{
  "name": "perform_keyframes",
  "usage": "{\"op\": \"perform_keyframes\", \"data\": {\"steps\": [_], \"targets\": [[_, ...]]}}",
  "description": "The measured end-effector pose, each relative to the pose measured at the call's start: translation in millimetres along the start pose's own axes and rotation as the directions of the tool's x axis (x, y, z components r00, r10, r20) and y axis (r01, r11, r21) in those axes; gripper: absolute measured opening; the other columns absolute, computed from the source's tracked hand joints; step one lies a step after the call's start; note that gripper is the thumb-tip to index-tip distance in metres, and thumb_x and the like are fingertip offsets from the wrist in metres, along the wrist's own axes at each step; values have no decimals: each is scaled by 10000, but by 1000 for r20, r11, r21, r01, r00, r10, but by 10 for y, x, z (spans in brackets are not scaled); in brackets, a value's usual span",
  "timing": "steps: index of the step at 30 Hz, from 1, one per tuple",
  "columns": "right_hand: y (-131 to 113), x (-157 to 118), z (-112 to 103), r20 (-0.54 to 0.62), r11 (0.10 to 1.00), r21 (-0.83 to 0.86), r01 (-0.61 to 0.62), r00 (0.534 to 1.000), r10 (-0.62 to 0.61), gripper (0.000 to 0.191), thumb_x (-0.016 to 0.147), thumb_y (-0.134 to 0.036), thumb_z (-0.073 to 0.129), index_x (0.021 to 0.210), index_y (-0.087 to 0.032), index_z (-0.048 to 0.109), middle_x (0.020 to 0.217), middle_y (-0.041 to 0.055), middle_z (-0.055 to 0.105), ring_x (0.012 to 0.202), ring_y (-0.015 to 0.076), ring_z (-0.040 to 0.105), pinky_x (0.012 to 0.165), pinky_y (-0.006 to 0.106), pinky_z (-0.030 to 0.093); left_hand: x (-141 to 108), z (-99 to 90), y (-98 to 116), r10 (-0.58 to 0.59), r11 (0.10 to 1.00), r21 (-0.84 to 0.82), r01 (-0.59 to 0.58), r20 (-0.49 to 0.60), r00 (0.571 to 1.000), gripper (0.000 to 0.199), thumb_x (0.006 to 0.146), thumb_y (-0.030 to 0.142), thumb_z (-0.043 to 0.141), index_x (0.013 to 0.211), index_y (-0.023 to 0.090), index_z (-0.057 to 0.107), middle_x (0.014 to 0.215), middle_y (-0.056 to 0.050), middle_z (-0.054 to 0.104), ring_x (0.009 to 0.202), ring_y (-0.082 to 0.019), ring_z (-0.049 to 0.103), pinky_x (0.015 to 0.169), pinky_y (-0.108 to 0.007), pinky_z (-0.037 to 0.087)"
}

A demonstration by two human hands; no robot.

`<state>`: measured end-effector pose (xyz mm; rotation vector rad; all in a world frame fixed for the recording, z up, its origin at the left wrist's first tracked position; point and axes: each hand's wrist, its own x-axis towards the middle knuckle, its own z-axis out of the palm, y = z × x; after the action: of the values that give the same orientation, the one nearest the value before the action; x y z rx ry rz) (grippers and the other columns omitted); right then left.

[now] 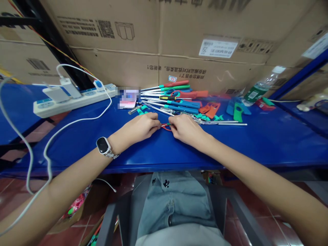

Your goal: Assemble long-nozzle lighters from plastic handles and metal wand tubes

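My left hand and my right hand meet over the blue table, fingers closed in a pinch. Between them is a small red looped piece with a bit of green at its top; the fingers cover much of it. Just beyond lies a pile of long stick lighters with metal tubes and coloured handles, among them a blue handle and a red handle. A yellow-and-black screwdriver rests on the pile. Small green parts and orange plastic pieces lie to its right.
At the left a white power strip holds chargers, and a white cable loops across the table. A bottle with a green label leans at the right. Cardboard boxes wall off the back. Flat metal rods lie behind my right hand.
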<state>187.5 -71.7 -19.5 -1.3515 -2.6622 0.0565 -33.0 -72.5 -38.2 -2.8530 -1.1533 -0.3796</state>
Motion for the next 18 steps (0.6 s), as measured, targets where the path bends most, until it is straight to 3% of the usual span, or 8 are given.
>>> {"op": "perform_keyframes", "data": {"steps": [6, 12, 16, 18], "targets": [[41, -4, 88, -61, 999, 50, 5, 998, -2, 145, 938, -110, 552, 896, -161, 681, 799, 76, 710, 711, 191, 576, 675, 338, 301, 111, -52, -11, -18, 986, -167, 12, -37, 999, 264, 1022, 315, 555, 998, 146, 755, 954, -103, 710, 833, -204, 678, 769, -336, 534], [88, -4, 152, -92, 992, 122, -22, 995, 33, 142, 922, -128, 557, 932, -168, 694, 755, 58, 679, 694, 194, 575, 668, 335, 320, 448, -126, -186, 14, 952, -305, 36, 161, 987, 164, 862, 147, 642, 888, 191, 798, 799, -25, 786, 689, -143, 690, 670, -254, 486], [80, -3, 140, -84, 989, 141, -34, 995, 46, 140, 917, -126, 559, 937, -165, 692, 764, 64, 691, 703, 201, 588, 663, 336, 323, 545, -130, -142, -17, 982, -180, 59, 227, 974, 200, 834, 117, 624, 858, 198, 806, 754, -31, 769, 618, -151, 654, 595, -258, 444], [74, -8, 136, -85, 988, 154, -34, 995, 48, 154, 912, -112, 550, 941, -165, 691, 790, 73, 706, 709, 202, 595, 663, 337, 325, 531, -114, -57, -26, 997, -67, 37, 155, 988, 200, 829, 102, 602, 793, 171, 786, 698, -52, 727, 602, -173, 632, 592, -282, 433]]}}
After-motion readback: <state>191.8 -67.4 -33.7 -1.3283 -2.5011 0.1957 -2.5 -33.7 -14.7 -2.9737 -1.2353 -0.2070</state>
